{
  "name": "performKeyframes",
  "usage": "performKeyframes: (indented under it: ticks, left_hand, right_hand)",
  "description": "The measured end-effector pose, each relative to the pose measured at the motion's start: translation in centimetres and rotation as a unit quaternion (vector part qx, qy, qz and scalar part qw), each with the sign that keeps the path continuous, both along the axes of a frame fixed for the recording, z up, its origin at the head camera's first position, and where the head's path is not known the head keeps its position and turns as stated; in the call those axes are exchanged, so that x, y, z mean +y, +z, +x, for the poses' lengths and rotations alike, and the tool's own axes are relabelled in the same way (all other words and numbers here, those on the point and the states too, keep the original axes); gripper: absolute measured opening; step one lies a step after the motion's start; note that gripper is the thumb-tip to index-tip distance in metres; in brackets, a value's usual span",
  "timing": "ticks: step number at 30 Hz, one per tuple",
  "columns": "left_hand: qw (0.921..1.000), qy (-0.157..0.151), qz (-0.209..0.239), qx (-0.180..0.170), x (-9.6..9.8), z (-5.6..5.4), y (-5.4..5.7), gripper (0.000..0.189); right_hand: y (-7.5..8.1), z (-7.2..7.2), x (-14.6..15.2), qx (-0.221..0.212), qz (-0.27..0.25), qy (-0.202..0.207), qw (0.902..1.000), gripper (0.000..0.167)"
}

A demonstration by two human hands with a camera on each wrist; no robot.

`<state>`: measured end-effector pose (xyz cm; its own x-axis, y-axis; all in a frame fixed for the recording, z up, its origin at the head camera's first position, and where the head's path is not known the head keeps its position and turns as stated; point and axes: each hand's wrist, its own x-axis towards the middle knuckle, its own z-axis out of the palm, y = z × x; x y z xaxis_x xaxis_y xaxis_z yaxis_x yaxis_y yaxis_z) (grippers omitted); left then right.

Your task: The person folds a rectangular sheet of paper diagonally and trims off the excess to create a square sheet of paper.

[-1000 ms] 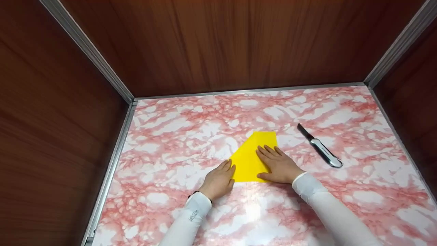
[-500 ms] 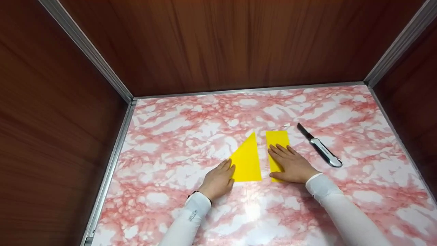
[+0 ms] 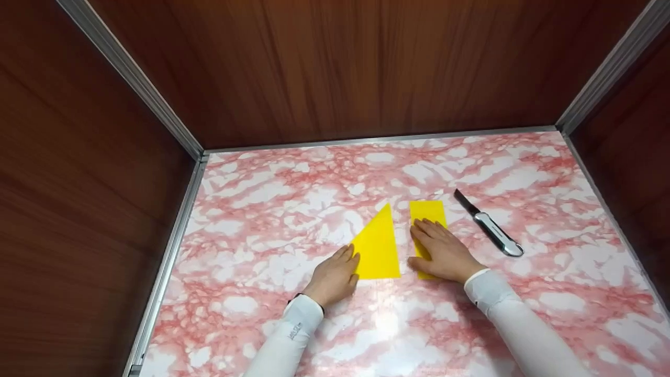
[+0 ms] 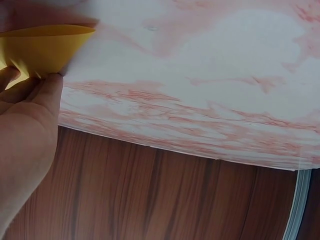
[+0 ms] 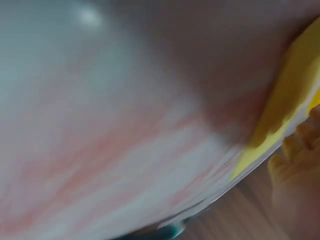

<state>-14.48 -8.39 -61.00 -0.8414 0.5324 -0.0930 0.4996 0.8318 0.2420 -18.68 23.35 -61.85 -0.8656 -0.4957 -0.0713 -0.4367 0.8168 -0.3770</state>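
Two separate pieces of yellow paper lie side by side with a narrow gap between them. The left piece (image 3: 378, 251) has a slanted upper-left edge and comes to a point at the top. My left hand (image 3: 333, 277) rests its extended fingers on that piece's left edge, also seen in the left wrist view. Over the right piece (image 3: 428, 209), an upright strip, my right hand (image 3: 445, 254) is spread, covering its lower middle. In the right wrist view the fingertips (image 5: 292, 147) appear close over the yellow paper (image 5: 280, 105).
A box-cutter knife (image 3: 492, 228) lies to the right of the strip, its dark blade out and pointing up-left. The tabletop (image 3: 272, 209) has a red and white marbled surface. Brown wood-grain panels (image 3: 335, 68) with metal edging enclose it at the back and sides.
The yellow paper lay as one shape; the right hand slid its strip to the right, opening a gap. Since then that hand has shifted slightly on the strip. The left hand stayed put.
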Motion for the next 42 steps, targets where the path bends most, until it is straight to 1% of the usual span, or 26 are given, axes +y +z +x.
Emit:
performKeyframes:
  ticks: [3,7,12,17,21,24,26,28,30,32,33,35,37,39,41,42]
  left_hand:
    - [1.0,0.003,-0.003,-0.005,0.0,0.0,0.0,0.052]
    - [0.9999,0.006,-0.003,-0.008,0.0,0.0,0.1,0.052]
    - [0.9998,0.012,-0.001,-0.015,0.2,0.0,0.0,0.053]
    - [0.9996,0.016,-0.007,-0.022,0.4,0.1,-0.2,0.054]
    - [0.9995,0.018,-0.005,-0.026,0.3,0.1,-0.3,0.055]
    - [0.9995,0.019,0.004,-0.026,0.3,0.2,-0.3,0.056]
    - [0.9992,0.021,0.011,-0.031,0.2,0.2,-0.3,0.056]
    - [0.9988,0.024,0.022,-0.037,0.2,0.2,-0.2,0.057]
    - [0.9975,0.029,0.038,-0.051,0.2,0.1,-0.1,0.059]
    - [0.9951,0.038,0.063,-0.065,0.2,0.1,0.0,0.062]
    - [0.9932,0.045,0.078,-0.075,0.2,0.1,0.1,0.064]
    - [0.9868,0.063,0.113,-0.097,0.2,0.1,0.3,0.069]
    - [0.9776,0.084,0.151,-0.121,0.2,0.0,0.7,0.072]
    - [0.9646,0.105,0.191,-0.148,0.2,-0.2,1.1,0.074]
    - [0.9462,0.128,0.238,-0.179,0.3,-0.3,1.4,0.074]
    - [0.9336,0.138,0.266,-0.197,0.3,-0.4,1.6,0.073]
  right_hand:
    - [0.3,0.5,-1.5,0.005,-0.017,-0.023,0.9996,0.079]
    - [0.5,1.0,-3.8,0.002,-0.025,-0.045,0.9987,0.075]
    - [0.2,1.1,-5.9,-0.012,-0.016,-0.072,0.9972,0.077]
    - [-0.2,1.3,-7.1,-0.014,-0.03,-0.097,0.9947,0.078]
    - [-0.2,1.3,-7.8,0.011,-0.062,-0.121,0.9906,0.071]
    - [0.0,1.1,-8.3,0.035,-0.11,-0.152,0.9815,0.059]
    - [0.2,0.9,-8.6,0.025,-0.156,-0.178,0.9713,0.05]
    - [0.4,0.7,-8.9,-0.012,-0.2,-0.207,0.9575,0.043]
    - [0.6,0.6,-9.0,-0.06,-0.242,-0.234,0.9398,0.036]
    - [0.8,0.5,-9.1,-0.1,-0.279,-0.257,0.92,0.03]
    - [0.9,0.5,-9.1,-0.113,-0.295,-0.265,0.9111,0.026]
    - [1.2,0.5,-9.0,-0.13,-0.333,-0.277,0.8916,0.021]
    - [1.6,0.5,-9.0,-0.141,-0.369,-0.288,0.8722,0.017]
    - [2.1,0.6,-9.0,-0.158,-0.398,-0.299,0.853,0.015]
    - [2.8,0.8,-8.9,-0.179,-0.421,-0.31,0.8336,0.016]
    - [3.1,0.9,-8.8,-0.19,-0.433,-0.314,0.8233,0.017]
